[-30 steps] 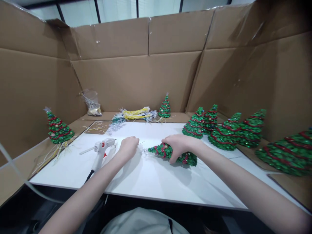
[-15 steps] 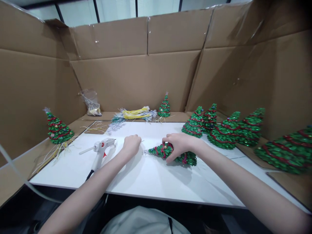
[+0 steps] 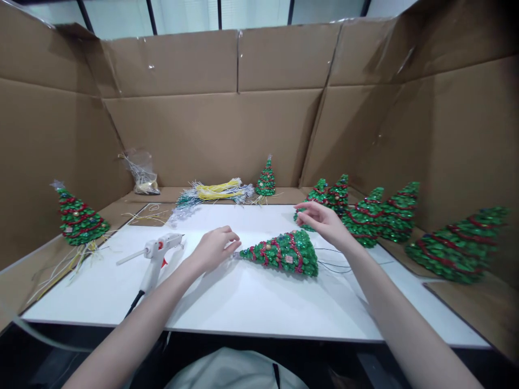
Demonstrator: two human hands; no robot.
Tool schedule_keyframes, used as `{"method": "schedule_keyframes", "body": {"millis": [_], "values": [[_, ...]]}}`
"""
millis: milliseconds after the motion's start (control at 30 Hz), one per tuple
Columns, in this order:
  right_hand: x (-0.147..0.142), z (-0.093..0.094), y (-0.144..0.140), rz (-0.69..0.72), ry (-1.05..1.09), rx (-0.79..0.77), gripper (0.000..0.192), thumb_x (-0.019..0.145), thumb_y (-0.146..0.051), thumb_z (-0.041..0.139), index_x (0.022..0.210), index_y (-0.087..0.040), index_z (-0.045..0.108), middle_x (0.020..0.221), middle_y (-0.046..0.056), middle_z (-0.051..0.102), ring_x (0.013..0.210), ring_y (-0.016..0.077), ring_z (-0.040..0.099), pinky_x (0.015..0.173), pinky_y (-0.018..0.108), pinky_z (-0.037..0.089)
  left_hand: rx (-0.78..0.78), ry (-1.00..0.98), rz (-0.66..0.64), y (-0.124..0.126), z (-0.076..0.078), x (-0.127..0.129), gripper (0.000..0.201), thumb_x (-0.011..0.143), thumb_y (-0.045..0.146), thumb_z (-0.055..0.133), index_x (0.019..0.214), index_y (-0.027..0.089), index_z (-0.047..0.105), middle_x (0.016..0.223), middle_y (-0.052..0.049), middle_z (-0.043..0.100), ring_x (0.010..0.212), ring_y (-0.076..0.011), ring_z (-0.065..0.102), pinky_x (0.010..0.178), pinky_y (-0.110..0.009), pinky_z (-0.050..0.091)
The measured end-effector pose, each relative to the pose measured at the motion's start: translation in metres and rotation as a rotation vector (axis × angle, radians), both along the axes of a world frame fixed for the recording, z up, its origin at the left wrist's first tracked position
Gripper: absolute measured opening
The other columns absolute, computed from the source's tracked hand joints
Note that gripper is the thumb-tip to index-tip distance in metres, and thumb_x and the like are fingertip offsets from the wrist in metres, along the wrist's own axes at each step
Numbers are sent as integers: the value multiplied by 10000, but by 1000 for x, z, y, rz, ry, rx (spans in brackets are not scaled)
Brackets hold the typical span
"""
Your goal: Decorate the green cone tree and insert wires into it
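A small green bead Christmas tree [image 3: 284, 253] lies on its side on the white board [image 3: 251, 308], wrapped in red garland and dotted with small ornaments. Its silvery tip points left, and thin dark wires [image 3: 336, 266] trail from its base to the right. My left hand [image 3: 214, 248] is beside the tip, fingers loosely bent and apart; whether a fingertip touches the tip I cannot tell. Raised above and right of the tree's base, my right hand [image 3: 322, 220] has its fingers apart and nothing visible in them.
A white glue gun [image 3: 156, 256] lies left of my left forearm. Bundled yellow and white wires [image 3: 219, 190] and a plastic bag [image 3: 141, 173] are at the back. Another tree [image 3: 81, 219] stands left, one [image 3: 266, 179] at the back, several green trees [image 3: 367, 216] right. Cardboard walls [image 3: 174, 124] surround the board.
My right hand has let go of the tree and moved up and right. The tree is turned, showing another side. My left hand's closed fingers have loosened.
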State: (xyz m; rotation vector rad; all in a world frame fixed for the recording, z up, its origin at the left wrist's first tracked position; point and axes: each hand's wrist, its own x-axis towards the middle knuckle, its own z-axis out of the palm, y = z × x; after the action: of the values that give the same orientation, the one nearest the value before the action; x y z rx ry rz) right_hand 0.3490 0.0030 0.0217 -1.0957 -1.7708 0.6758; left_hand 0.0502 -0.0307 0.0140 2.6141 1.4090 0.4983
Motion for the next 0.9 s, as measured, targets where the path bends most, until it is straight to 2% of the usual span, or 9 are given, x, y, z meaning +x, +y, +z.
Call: {"method": "schedule_keyframes", "body": {"millis": [100, 200, 300, 400, 467, 633, 733, 833, 900], "values": [[8, -13, 5, -62, -112, -48, 386, 784, -527, 511, 895, -169, 607, 681, 33, 617, 672, 184, 592, 672, 331, 487, -16, -33, -132, -3, -6, 5, 324, 909, 373, 372, 1057, 206, 607, 999, -48, 599, 946, -170, 538, 818, -259, 410], [10, -15, 3, -65, -204, -86, 426, 783, -563, 482, 799, -169, 642, 706, 44, 631, 717, 201, 595, 697, 335, 477, -7, -17, -211, -5, -11, 10, 338, 889, 395, 425, 1128, 201, 564, 1020, -59, 595, 988, -188, 507, 853, -283, 401], [9, -12, 2, -49, 8, -156, 436, 804, -563, 450, 868, -170, 625, 732, 54, 641, 727, 197, 612, 719, 335, 485, -2, -3, -210, -7, -14, 12, 337, 881, 394, 443, 1128, 194, 555, 1008, -65, 599, 975, -198, 501, 845, -300, 400], [10, -10, 2, 5, 316, -302, 420, 833, -538, 412, 1053, -207, 548, 874, 76, 669, 772, 194, 644, 758, 357, 497, -19, -12, -198, -8, -15, 11, 335, 886, 381, 436, 1145, 198, 542, 1003, -64, 600, 967, -199, 500, 833, -298, 403], [12, -10, 3, 20, 428, -371, 401, 839, -505, 426, 1122, -230, 498, 955, 87, 667, 804, 196, 653, 783, 375, 497, -30, -19, -201, -9, -14, 10, 334, 888, 373, 433, 1155, 202, 537, 1001, -63, 598, 966, -199, 499, 831, -296, 402], [13, -16, 3, -7, 443, -354, 493, 712, -373, 666, 1145, -224, 484, 1001, 92, 666, 824, 198, 655, 802, 371, 496, -30, -25, -193, -10, -14, 10, 320, 889, 367, 432, 1143, 210, 547, 969, -57, 599, 950, -199, 495, 822, -298, 402], [11, -19, 4, -61, 421, -311, 529, 631, -382, 742, 1081, -196, 536, 831, 61, 691, 746, 184, 657, 769, 341, 507, -29, -31, -197, -11, -14, 10, 315, 890, 365, 431, 1140, 214, 549, 972, -54, 597, 951, -197, 492, 823, -298, 403], [10, -18, 6, -160, 452, -357, 431, 756, -542, 563, 968, -168, 585, 607, 37, 657, 596, 160, 636, 648, 296, 518, -28, -36, -198, -10, -16, 9, 314, 891, 364, 430, 1143, 217, 546, 973, -54, 596, 950, -198, 491, 821, -300, 406], [10, -16, 6, -190, 498, -420, 495, 846, -589, 350, 952, -166, 583, 604, 57, 664, 580, 165, 641, 601, 283, 515, -27, -37, -199, -10, -17, 9, 316, 890, 368, 433, 1145, 219, 544, 969, -53, 597, 943, -197, 492, 818, -302, 409]]}}
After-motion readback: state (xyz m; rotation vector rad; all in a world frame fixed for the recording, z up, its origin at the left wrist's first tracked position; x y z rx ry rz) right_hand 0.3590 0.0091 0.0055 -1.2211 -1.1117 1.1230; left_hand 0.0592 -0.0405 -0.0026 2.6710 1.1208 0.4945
